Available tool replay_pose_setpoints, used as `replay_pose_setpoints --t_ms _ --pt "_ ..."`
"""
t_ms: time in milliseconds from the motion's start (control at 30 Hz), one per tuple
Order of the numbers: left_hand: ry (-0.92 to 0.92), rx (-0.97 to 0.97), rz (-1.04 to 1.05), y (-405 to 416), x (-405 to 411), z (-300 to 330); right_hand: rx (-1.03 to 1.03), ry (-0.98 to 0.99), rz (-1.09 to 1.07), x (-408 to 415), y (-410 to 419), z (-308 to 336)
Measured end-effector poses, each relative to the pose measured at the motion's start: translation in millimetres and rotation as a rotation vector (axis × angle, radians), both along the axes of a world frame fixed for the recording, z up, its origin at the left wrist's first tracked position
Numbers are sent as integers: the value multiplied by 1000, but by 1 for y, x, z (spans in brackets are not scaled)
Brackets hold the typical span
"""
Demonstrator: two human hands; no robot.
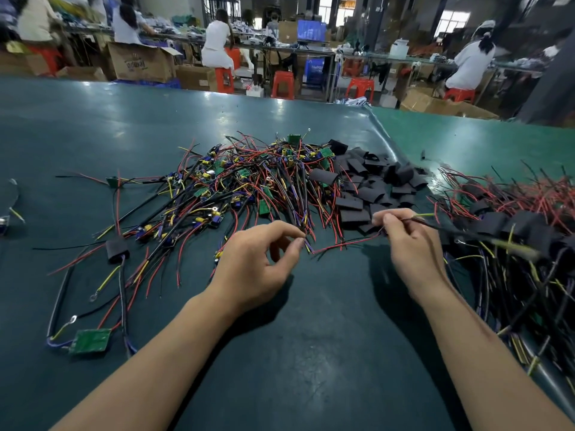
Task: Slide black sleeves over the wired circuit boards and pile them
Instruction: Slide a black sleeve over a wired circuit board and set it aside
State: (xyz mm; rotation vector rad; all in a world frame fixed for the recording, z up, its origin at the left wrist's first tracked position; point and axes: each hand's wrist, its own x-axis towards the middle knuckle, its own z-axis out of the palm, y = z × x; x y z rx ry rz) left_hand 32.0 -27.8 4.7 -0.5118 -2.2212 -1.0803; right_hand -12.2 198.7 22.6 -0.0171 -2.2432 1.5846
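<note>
A tangled heap of wired green circuit boards (249, 181) lies mid-table, with red, black, yellow and purple leads. Beside it on the right sits a pile of empty black sleeves (373, 185). Further right is a pile of sleeved boards (522, 231). My left hand (258, 262) pinches wire ends at the near edge of the heap between thumb and forefinger. My right hand (407, 241) pinches the wires of a sleeved board that stretches, blurred, toward the right pile.
A bare green board (90, 340) and a sleeved one (116, 250) lie loose at the left. The table (311, 353) has a raised seam on the right. Beyond it are people on red stools, cardboard boxes and benches.
</note>
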Motion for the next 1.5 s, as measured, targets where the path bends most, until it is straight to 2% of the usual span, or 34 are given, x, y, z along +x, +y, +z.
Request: replay_pose_setpoints --t_ms 67,200,333,433,500,600,633,767,1000,1100,1233,1300,1367,1500 --pt "11 -1 25 -1 0 1 118 -23 -63 -7 6 -3" --pt "7 4 34 1 2 2 215 -122 53 -14 1 -8" --pt "-14 1 61 1 1 2 398 -227 92 -15 1 -11" --pt "-45 4 64 2 2 3 424 -175 159 -11 3 -9" --pt "-65 -4 71 2 2 3 319 -97 192 -7 0 -6" --pt "-96 -54 59 1 2 2 -179 -140 241 -4 -6 2" --pt "-103 -67 56 1 2 2 -250 -167 241 -4 -7 3" --pt "-91 -89 76 0 1 2 -116 -263 257 -3 -17 3" --pt "-189 -273 -50 -2 -4 -2 -298 -465 567 13 -30 9" --pt "-198 -354 -33 -1 -3 -3 -386 -540 547 13 -30 12" --pt "-218 -365 -27 -2 -5 -3 -152 -604 442 11 -22 11" --pt "-211 -336 -52 -2 -5 -2 -128 -620 385 11 -19 11" --pt "-197 -305 -47 -1 -4 -2 -225 -611 366 12 -18 14" --pt "-175 -229 9 0 0 0 -649 -501 458 13 -6 25"
